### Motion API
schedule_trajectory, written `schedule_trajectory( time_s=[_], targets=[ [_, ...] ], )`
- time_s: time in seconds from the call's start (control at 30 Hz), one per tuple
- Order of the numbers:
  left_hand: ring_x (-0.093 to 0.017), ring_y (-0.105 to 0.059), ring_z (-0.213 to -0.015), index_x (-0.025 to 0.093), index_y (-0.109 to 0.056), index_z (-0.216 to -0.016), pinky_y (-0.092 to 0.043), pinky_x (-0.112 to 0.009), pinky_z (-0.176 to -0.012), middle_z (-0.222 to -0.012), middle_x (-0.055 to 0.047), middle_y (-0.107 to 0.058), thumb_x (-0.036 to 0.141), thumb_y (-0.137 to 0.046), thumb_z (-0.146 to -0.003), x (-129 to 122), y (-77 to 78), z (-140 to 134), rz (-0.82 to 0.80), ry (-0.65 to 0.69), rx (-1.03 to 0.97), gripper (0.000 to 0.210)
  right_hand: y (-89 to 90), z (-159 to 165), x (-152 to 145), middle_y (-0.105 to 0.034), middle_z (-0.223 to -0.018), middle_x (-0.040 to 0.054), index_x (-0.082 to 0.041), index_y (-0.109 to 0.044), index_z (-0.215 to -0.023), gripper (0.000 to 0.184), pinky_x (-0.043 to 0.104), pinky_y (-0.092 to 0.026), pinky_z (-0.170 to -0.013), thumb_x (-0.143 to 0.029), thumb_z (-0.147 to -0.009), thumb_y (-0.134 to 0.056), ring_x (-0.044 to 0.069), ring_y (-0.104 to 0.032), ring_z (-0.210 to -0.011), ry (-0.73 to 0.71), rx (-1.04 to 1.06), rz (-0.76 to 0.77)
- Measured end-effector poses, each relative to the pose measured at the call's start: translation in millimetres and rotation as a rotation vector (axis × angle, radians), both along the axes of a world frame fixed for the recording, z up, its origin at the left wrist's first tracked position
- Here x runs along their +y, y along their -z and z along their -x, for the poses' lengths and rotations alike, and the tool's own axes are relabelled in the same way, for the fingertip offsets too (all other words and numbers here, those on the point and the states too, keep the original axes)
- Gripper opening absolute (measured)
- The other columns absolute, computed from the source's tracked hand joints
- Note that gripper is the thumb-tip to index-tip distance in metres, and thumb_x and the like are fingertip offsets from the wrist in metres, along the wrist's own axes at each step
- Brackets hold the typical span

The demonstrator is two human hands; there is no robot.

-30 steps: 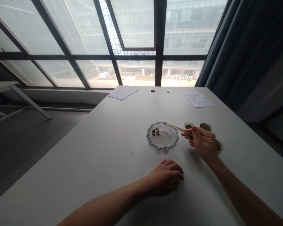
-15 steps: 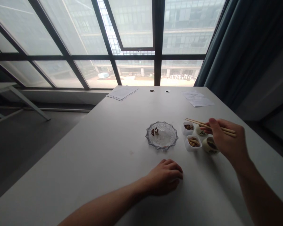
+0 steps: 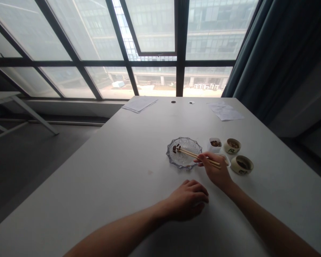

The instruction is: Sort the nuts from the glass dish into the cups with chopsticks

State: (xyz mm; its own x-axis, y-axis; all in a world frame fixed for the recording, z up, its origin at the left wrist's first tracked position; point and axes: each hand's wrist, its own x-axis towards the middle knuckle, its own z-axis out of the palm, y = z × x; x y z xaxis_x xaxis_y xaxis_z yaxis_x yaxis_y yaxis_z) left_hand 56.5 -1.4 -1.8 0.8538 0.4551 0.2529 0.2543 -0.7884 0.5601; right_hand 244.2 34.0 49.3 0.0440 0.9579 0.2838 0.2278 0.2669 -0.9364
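My right hand (image 3: pixel 215 171) grips a pair of chopsticks (image 3: pixel 192 154), whose tips are at a few dark brown, seed-like pieces (image 3: pixel 176 148) in a scalloped clear glass plate (image 3: pixel 184 166). Whether the tips pinch a piece is too small to tell. On the table nearer me, my left hand (image 3: pixel 188 200) rests palm down in a loose fist, holding nothing visible. Beyond my right hand is a small white tub (image 3: pixel 215 144) of brown pieces; a second white tub (image 3: pixel 227 160) is mostly hidden behind the hand. Two cream cups (image 3: pixel 232 145) with dark markings stand to their right.
Loose paper sheets (image 3: pixel 140 104) lie at the white table's (image 3: pixel 128 150) far left, with more papers (image 3: pixel 226 111) at the far right. Two round cable holes (image 3: pixel 173 102) are near the back edge. Windows and a dark curtain (image 3: pixel 256 57) rise behind; another table (image 3: pixel 5 95) stands left.
My right hand has moved left with the chopsticks, from above the tubs and cups to the glass plate, uncovering both cups. My left hand has stayed in place.
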Motion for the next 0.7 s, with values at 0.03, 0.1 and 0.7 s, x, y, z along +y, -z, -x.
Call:
schedule_trajectory(
  time_s=[0.03,0.1,0.7],
  targets=[
    [-0.023,-0.064,-0.12,0.026,-0.07,-0.113,-0.042,-0.036,-0.107,-0.126,-0.002,-0.073,0.023,-0.07,-0.096,0.0,0.2,0.1,0.0,0.0,-0.004,0.018,1.2,0.4,0.3,-0.083,-0.084,0.0106,-0.02,-0.075,-0.084,0.047,0.035,-0.066,-0.065,-0.065,-0.096,-0.068,0.026,-0.08,-0.07,0.0,0.008,0.005],
    [-0.023,-0.064,-0.119,0.026,-0.07,-0.112,-0.042,-0.036,-0.107,-0.126,-0.001,-0.073,0.022,-0.071,-0.095,0.0,0.5,0.1,0.0,-0.004,-0.007,0.017,3.4,0.5,1.0,-0.083,-0.084,0.0107,-0.02,-0.075,-0.084,0.047,0.035,-0.067,-0.066,-0.065,-0.095,-0.069,0.026,-0.08,-0.071,-0.005,0.024,0.014],
    [-0.024,-0.064,-0.121,0.025,-0.071,-0.114,-0.044,-0.038,-0.108,-0.128,-0.005,-0.073,0.023,-0.069,-0.096,-0.1,-1.9,0.1,0.007,0.002,0.029,0.018,9.1,0.3,1.1,-0.082,-0.082,0.011,-0.02,-0.079,-0.084,0.048,0.04,-0.068,-0.068,-0.063,-0.099,-0.064,0.029,-0.081,-0.074,0.05,0.012,-0.036]
  ],
)
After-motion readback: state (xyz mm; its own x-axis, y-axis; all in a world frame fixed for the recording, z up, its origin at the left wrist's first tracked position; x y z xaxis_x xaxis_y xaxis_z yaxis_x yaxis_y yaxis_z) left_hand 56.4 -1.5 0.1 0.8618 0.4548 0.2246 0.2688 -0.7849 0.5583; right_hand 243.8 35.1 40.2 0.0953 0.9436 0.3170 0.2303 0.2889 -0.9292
